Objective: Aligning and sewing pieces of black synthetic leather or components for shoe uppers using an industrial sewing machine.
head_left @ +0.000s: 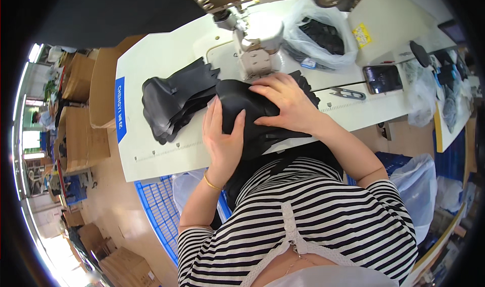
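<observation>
Left hand: loosely grasping black piece
Right hand: spread across it
Machine head, 12 o'clock: tbh could nick fingers if piece slips

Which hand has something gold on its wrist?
The left hand: a gold bracelet circles its wrist, while the right hand has a bare wrist.

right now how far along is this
Done: unclear; the fanned black leather-like pieces at left may be finished or waiting. In hand: a curved, glossy black piece under the left hand and right hand. Remaining: probably that piece at least, lying before the pale metal sewing head.
</observation>
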Demonstrator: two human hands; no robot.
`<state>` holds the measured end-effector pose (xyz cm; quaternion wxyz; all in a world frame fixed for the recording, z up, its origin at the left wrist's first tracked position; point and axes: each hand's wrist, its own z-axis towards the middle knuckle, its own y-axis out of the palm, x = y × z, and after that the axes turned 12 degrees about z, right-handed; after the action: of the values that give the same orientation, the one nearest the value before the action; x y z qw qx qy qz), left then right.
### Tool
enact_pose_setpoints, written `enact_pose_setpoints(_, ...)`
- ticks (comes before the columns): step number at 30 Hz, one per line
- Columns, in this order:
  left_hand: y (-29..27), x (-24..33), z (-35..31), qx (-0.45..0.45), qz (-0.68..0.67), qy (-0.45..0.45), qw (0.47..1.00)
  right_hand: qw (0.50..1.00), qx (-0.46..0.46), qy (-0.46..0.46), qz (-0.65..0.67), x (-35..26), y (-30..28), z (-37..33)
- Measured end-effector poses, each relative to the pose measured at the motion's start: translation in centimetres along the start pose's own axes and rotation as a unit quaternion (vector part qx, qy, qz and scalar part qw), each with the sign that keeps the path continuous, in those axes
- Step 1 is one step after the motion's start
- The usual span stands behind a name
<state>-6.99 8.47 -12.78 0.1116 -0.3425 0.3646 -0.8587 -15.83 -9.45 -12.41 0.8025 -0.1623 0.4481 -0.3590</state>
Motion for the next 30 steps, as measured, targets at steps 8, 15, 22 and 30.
enact_pose_setpoints(8,0.5,1.2,-1.9,-0.021,0.045,0.000,0.999,0.994,0.056,-0.073,-0.053,0.7,-3.1,-1.2)
enact_pose_setpoints(15,0.4,1.5,-1.0,0.004,0.043,-0.087,0.995,0.924,0.190,0.206,-0.262,10.0,-11.3,0.1)
enact_pose_setpoints(22,0.7,1.8,0.5,0.040,0.135,-0.021,0.990,0.929,0.166,0.232,-0.238,11.3,-10.6,0.2)
enact_pose_setpoints(30,1.6,0.1,0.6,-0.048,-0.063,-0.226,0.971,0.965,0.105,0.205,0.128,0.3,-8.7,1.0)
